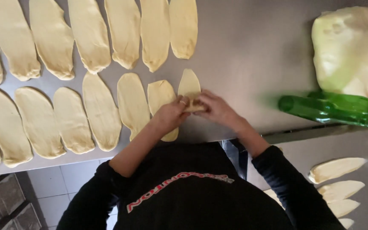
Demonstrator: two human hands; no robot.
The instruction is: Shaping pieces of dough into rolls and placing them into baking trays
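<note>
On the steel table (243, 51), left hand (171, 114) and right hand (218, 110) pinch one dough strip (189, 85); two green bottles (329, 110) nearby.

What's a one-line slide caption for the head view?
Both hands, left and right, roll a flattened dough piece on a steel table lined with dough ovals.

A steel table (252, 47) carries two rows of flattened dough ovals (101, 110) at left, a dough mass (352, 47) far right, two green bottles (320, 110) beside it.
</note>
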